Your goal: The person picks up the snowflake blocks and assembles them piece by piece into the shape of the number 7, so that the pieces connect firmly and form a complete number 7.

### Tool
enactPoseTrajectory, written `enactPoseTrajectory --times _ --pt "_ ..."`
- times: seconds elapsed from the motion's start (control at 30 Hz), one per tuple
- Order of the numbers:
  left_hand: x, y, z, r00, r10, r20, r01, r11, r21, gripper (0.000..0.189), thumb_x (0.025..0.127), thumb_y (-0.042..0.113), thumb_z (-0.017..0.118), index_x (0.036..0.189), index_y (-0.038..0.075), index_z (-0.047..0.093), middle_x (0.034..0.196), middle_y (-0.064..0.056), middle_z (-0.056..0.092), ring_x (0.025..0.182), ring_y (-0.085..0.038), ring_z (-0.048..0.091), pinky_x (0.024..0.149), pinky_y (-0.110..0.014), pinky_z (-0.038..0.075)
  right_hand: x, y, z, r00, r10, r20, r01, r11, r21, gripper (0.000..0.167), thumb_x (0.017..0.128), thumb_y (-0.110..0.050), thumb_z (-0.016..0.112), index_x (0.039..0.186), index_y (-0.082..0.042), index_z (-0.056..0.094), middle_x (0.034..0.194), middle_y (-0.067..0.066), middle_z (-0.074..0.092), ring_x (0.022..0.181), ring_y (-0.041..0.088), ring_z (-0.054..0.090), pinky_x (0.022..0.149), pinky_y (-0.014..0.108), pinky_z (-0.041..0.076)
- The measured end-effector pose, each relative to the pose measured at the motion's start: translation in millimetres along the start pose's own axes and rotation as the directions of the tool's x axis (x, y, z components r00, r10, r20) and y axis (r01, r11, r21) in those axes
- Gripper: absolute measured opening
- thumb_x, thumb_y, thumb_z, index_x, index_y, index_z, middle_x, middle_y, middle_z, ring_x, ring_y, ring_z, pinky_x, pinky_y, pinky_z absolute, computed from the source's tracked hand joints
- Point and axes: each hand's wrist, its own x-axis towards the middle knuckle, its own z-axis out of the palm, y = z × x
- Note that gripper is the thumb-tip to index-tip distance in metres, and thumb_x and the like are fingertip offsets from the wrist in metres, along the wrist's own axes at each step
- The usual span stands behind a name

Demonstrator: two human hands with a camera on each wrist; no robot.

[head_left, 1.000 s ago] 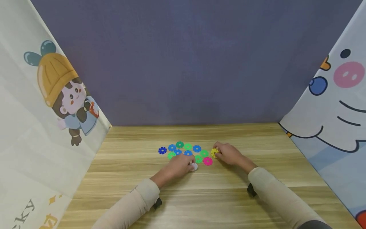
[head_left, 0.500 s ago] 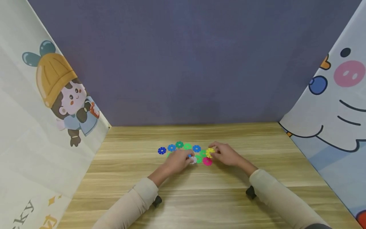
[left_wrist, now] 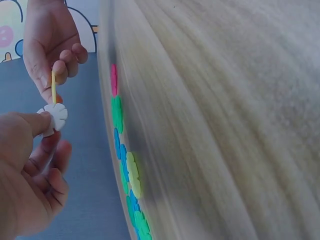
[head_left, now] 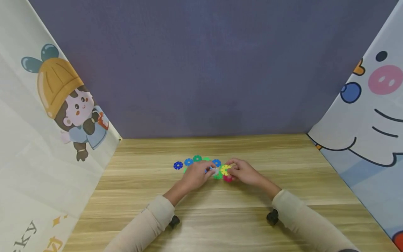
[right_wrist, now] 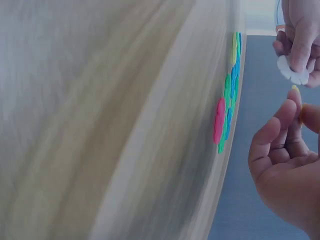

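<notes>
Between thumb and forefinger, my left hand [head_left: 196, 175] pinches a white notched interlocking disc [left_wrist: 59, 118]. A yellow notched disc [head_left: 224, 170] is pinched by my right hand [head_left: 246, 172], just to the right of the white one. Both discs are raised off the table. In the left wrist view the yellow disc stands edge-on, its lower end right at the white disc's rim. Beneath the hands, a pink disc [head_left: 227, 179] and a green disc [head_left: 217, 176] lie on the table, partly covered.
More flat discs lie on the wooden table [head_left: 214, 217], among them a dark blue disc [head_left: 178, 165], a dark green disc [head_left: 197, 159] and a blue disc [head_left: 216, 162]. A dark panel [head_left: 201, 70] stands behind; printed cloths flank both sides.
My right hand has carried the yellow disc leftward. My left hand has lifted the white disc up and away from me, so the two discs are now close together.
</notes>
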Motion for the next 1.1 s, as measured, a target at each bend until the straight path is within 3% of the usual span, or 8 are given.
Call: enactPoseTrajectory --times 0.13,0.5,0.7,1.1 --pt "-0.4 1.0 1.8 1.000 0.004 -0.029 -0.004 1.000 -0.012 0.011 0.101 0.032 0.065 0.105 0.023 0.071 0.089 0.008 0.072 0.072 -0.003 0.059 0.062 -0.018 0.047 1.6 5 5 0.999 0.043 -0.020 -0.043 0.998 0.042 0.033 0.101 -0.012 0.059 0.130 0.003 0.053 0.080 0.005 0.070 0.068 0.014 0.061 0.060 0.030 0.053" --pt "-2.1 4.5 2.6 0.999 -0.023 -0.043 0.021 0.999 -0.050 0.012 0.101 0.032 0.065 0.104 0.020 0.069 0.087 0.003 0.075 0.071 -0.006 0.063 0.061 -0.018 0.047 2.2 5 10 0.998 0.058 -0.029 -0.055 0.995 0.089 0.037 0.102 -0.015 0.058 0.132 0.006 0.051 0.086 0.017 0.072 0.067 0.013 0.060 0.060 0.030 0.053" --pt "-2.0 4.5 4.0 0.998 -0.005 -0.066 0.002 0.999 -0.042 0.013 0.100 0.032 0.066 0.102 0.020 0.069 0.089 0.002 0.077 0.074 -0.009 0.069 0.061 -0.018 0.050 2.2 2 13 0.996 0.078 -0.037 -0.073 0.990 0.121 0.035 0.103 -0.013 0.058 0.133 0.004 0.051 0.084 0.014 0.072 0.066 0.012 0.060 0.060 0.029 0.052" --pt "1.5 4.2 3.6 0.982 -0.014 -0.186 -0.002 0.996 -0.086 0.009 0.096 0.028 0.072 0.098 0.019 0.074 0.083 0.002 0.077 0.066 -0.006 0.065 0.055 -0.015 0.045 6.8 -6 20 0.992 0.100 -0.077 -0.078 0.966 0.247 0.033 0.103 -0.010 0.057 0.132 0.003 0.051 0.078 0.011 0.071 0.064 0.013 0.062 0.061 0.027 0.056"
